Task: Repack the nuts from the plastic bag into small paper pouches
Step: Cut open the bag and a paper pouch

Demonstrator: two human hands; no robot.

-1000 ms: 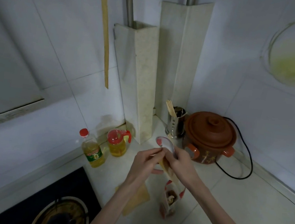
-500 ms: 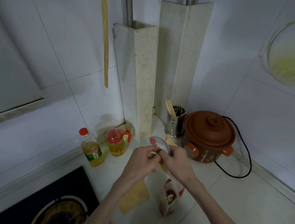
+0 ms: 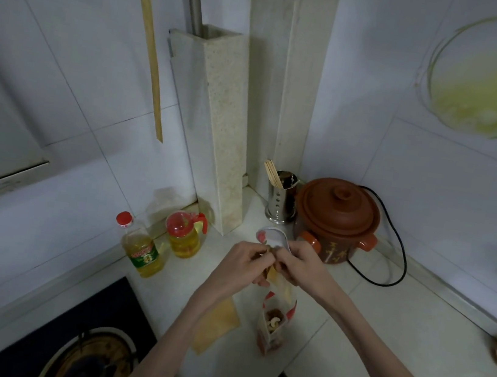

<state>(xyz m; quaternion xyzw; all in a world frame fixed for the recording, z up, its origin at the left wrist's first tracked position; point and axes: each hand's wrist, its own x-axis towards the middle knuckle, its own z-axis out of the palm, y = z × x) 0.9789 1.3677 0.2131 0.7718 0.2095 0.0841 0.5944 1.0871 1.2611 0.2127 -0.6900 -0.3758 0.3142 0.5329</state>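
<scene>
Both hands are staying raised together over the counter as before, and I am seeing the left hand and right hand pinching a small tan paper pouch between their fingertips. Below the hands, the red-and-clear plastic bag of nuts is standing open on the white counter. Another flat tan paper pouch is lying under the left wrist. Just beyond the fingers, a white spoon is peeking out. A brown clay pot is sitting behind the right hand.
</scene>
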